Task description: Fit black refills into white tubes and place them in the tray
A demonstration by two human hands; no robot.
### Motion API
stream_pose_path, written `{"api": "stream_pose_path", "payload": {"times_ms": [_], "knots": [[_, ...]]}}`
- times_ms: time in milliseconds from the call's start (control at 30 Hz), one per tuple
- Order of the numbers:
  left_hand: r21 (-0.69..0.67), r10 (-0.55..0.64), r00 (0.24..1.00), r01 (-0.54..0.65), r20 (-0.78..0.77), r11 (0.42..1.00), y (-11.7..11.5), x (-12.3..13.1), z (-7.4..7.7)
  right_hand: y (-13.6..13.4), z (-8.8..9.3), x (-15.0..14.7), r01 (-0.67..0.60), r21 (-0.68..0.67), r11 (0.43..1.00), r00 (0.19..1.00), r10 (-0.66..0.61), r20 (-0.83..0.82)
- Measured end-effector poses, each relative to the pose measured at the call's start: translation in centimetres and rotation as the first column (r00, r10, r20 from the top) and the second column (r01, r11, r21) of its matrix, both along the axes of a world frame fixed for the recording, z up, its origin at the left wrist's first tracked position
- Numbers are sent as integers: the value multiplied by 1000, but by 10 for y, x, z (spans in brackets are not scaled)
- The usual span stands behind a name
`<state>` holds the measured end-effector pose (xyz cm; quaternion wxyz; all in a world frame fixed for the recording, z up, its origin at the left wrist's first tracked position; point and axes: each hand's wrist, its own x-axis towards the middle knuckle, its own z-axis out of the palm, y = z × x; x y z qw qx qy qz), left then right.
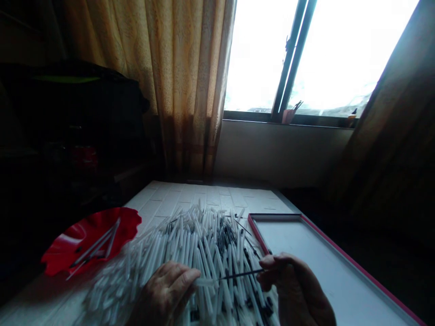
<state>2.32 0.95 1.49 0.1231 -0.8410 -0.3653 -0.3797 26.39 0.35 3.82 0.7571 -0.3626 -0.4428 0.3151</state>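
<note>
My left hand pinches one end of a white pen tube above a big heap of white pen tubes. Facing it, my right hand is closed on a thin dark pen refill, whose tip points into the end of the tube. Both hands hover low over the heap at the near edge of the white brick-patterned table. Several dark refills lie mixed into the heap's right side.
A red wavy-edged bowl with a few finished pens stands at the left. A flat white tray with a red rim lies at the right. Behind are a curtain, a bright window and dark furniture at left.
</note>
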Motion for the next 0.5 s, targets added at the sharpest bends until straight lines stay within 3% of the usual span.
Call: {"api": "stream_pose_path", "payload": {"times_ms": [500], "knots": [[5, 9, 1000, -9, 27, 1000, -1, 5, 1, -2, 1, -5, -42, 26, 999, 999, 41, 21]]}}
